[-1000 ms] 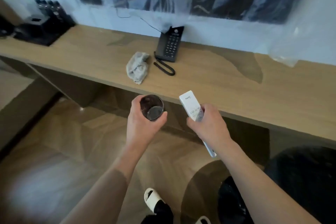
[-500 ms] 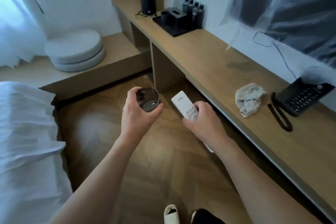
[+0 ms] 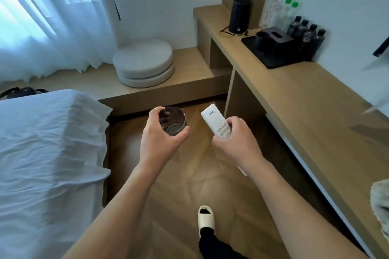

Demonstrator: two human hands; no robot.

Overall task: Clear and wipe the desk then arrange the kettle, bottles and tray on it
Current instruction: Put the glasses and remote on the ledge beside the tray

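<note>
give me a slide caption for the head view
Left hand holds a glass, right hand a white remote, beside the wooden desk.

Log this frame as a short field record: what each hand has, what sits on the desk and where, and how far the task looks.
left hand: grips an empty dark glass over the floor
right hand: grips a white remote, buttons up
desk: black tray near the far end, with a holder and box on it
kettle: upright at the far end, cord trailing
bottles: dark ones in a row by the tray; clear ones with green caps behind
cloth: on the desk at the right edge, partly cut off
task stage: clearing items off the desk
</note>
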